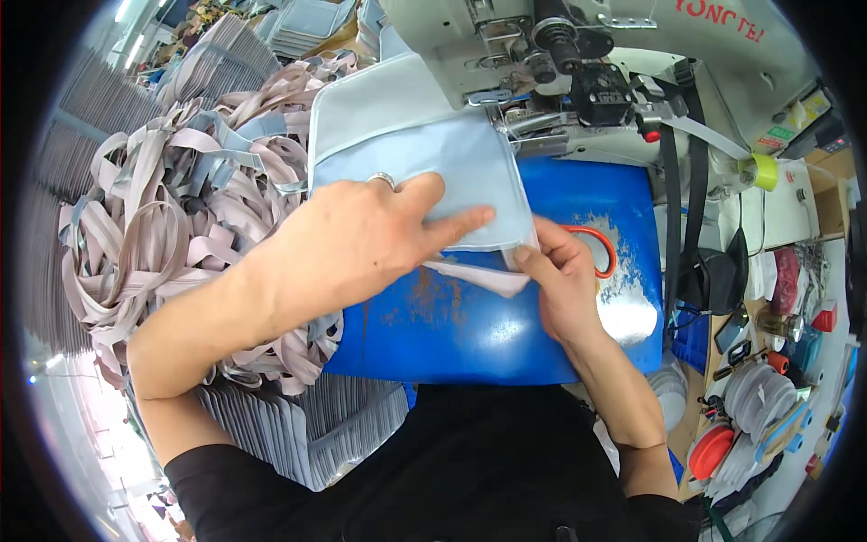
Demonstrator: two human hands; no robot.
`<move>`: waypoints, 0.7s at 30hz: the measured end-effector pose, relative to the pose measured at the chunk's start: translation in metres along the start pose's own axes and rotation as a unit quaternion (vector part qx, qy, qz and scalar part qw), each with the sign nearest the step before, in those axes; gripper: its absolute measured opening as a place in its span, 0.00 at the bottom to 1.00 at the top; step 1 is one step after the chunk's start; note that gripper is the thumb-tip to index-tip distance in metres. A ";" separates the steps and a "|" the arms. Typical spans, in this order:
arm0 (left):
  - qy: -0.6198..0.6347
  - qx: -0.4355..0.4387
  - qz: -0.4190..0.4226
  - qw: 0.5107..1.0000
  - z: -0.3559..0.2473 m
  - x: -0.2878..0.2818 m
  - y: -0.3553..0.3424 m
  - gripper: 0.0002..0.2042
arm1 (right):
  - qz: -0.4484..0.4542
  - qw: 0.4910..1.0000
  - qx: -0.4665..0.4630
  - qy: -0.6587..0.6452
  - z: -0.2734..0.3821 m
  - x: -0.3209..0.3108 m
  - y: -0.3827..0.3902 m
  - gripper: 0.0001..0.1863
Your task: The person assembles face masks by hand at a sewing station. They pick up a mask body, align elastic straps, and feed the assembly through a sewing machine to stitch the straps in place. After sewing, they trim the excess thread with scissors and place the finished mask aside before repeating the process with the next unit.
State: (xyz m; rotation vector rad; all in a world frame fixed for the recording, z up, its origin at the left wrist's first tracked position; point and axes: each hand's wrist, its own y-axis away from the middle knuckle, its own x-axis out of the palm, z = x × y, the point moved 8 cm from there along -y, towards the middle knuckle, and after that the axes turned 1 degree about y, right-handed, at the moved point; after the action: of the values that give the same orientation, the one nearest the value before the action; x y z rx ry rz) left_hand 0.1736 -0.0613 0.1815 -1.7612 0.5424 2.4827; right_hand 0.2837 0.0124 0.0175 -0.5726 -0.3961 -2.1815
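A light blue fabric panel (452,154) with pale trim lies under the sewing machine head (596,90). My left hand (379,230) rests on it, thumb stretched rightward and apart, the other fingers bent and partly hidden. My right hand (564,280) pinches the panel's lower right corner between thumb and fingers. A pale pink strip (488,278) hangs beneath that corner. Red-orange handled scissors (607,244) lie partly behind my right hand on the blue work surface (424,334).
Tangled pink and grey straps (172,208) fill the left side. Stacked grey panels (253,420) lie below them, with more at the far left. On the right are black hanging straps (670,226), a white control box (786,199) and cluttered tools and spools (750,397).
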 end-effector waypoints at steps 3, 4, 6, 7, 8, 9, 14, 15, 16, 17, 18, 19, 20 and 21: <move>-0.009 0.001 0.005 1.000 0.016 0.001 -0.009 0.36 | 0.004 1.000 -0.013 -0.014 0.003 0.005 -0.022 0.19; -0.016 0.002 0.005 1.000 0.022 0.001 -0.012 0.35 | 0.006 1.000 -0.018 -0.016 0.004 0.006 -0.029 0.20; -0.028 0.003 0.003 1.000 0.032 0.000 -0.018 0.32 | 0.009 0.999 -0.027 -0.022 0.004 0.006 -0.044 0.20; -0.038 0.007 0.003 0.999 0.038 0.001 -0.020 0.32 | 0.010 0.999 -0.030 -0.026 0.002 0.005 -0.052 0.20; -0.047 0.010 0.004 0.999 0.043 0.003 -0.023 0.31 | 0.013 0.999 -0.033 -0.030 0.001 0.006 -0.059 0.20; -0.042 0.014 -0.002 0.999 0.048 0.004 -0.028 0.29 | -0.018 0.998 -0.045 -0.038 0.005 0.005 -0.065 0.19; -0.062 0.032 -0.044 0.997 0.058 0.000 -0.037 0.24 | -0.026 0.997 -0.057 -0.037 0.003 0.002 -0.082 0.18; -0.068 0.034 -0.043 0.996 0.059 0.001 -0.037 0.25 | -0.025 0.997 -0.057 -0.037 0.002 0.003 -0.083 0.18; -0.076 0.036 -0.042 0.996 0.058 0.002 -0.037 0.27 | -0.024 0.997 -0.058 -0.037 0.001 0.003 -0.083 0.18; -0.082 0.036 -0.050 0.995 0.057 0.002 -0.036 0.27 | -0.021 0.997 -0.058 -0.036 0.000 0.003 -0.083 0.17; -0.084 0.035 -0.060 0.994 0.055 0.002 -0.035 0.26 | -0.019 0.997 -0.059 -0.039 0.000 0.003 -0.083 0.17; -0.086 0.034 -0.070 0.993 0.053 0.004 -0.034 0.26 | -0.017 0.997 -0.061 -0.043 0.000 0.004 -0.083 0.17; -0.088 0.033 -0.079 0.992 0.051 0.003 -0.033 0.26 | -0.015 0.997 -0.062 -0.046 0.000 0.005 -0.083 0.16; -0.076 0.019 -0.072 0.994 0.050 0.004 -0.034 0.25 | -0.013 0.997 -0.064 -0.046 0.000 0.004 -0.083 0.16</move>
State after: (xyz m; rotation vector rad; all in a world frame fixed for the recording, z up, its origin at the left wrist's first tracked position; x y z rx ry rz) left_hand 0.1349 -0.0143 0.1838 -1.5232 0.4310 2.4630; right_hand 0.2158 0.0604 0.0124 -0.7436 -0.3152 -2.2224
